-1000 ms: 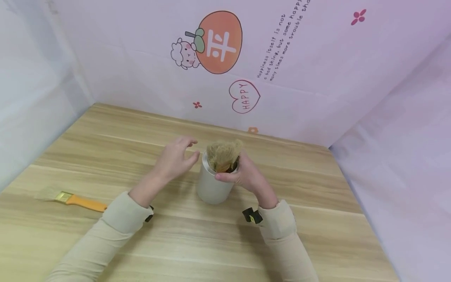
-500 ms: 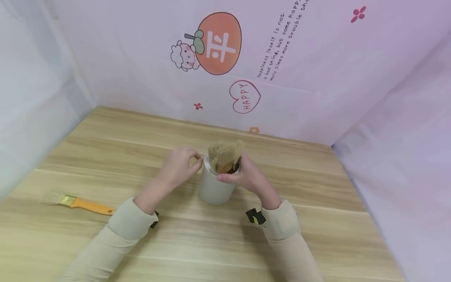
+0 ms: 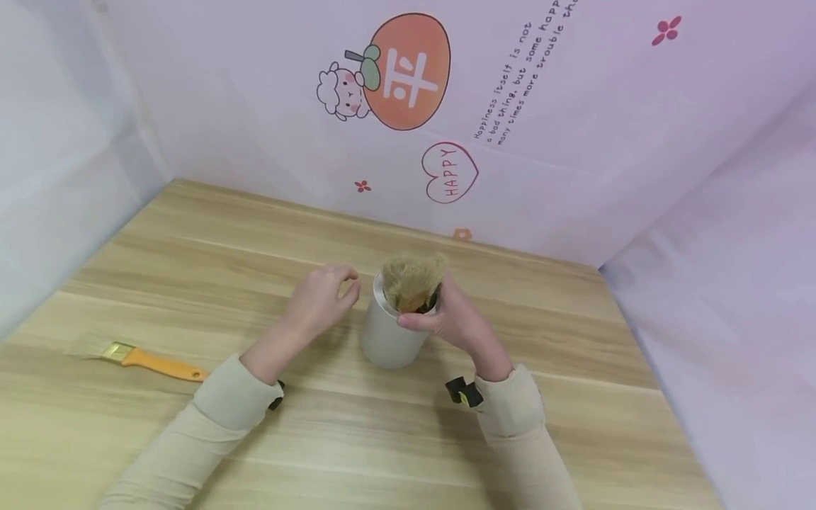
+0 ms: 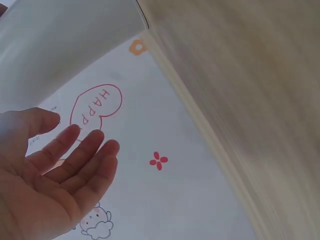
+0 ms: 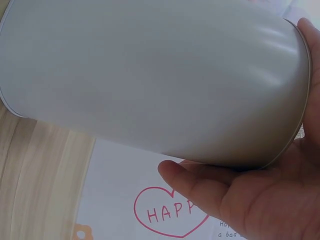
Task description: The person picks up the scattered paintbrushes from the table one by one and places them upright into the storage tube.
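A white cylindrical can (image 3: 390, 340) stands upright on the wooden table. Tan bristles (image 3: 411, 276) and a bit of orange show in its mouth, the rest of what it holds being hidden inside. My right hand (image 3: 454, 315) grips the can near its rim, thumb at the near side; in the right wrist view its fingers (image 5: 200, 187) lie along the can's wall. Just left of the can is my left hand (image 3: 321, 297), empty, with loosely bent fingers apart from the rim. A flat paintbrush (image 3: 159, 363) with an orange handle and pale bristles lies at the left, by the left sleeve.
The wooden table (image 3: 357, 439) meets a printed white cloth wall (image 3: 542, 205) close behind the can. Further cloth walls rise at left and right. A black strap piece (image 3: 464, 392) sits at the right wrist.
The left hand's fingertips came together at the can's rim half a second ago; now they are drawn back to the left and parted. The right hand keeps its grip on the can.
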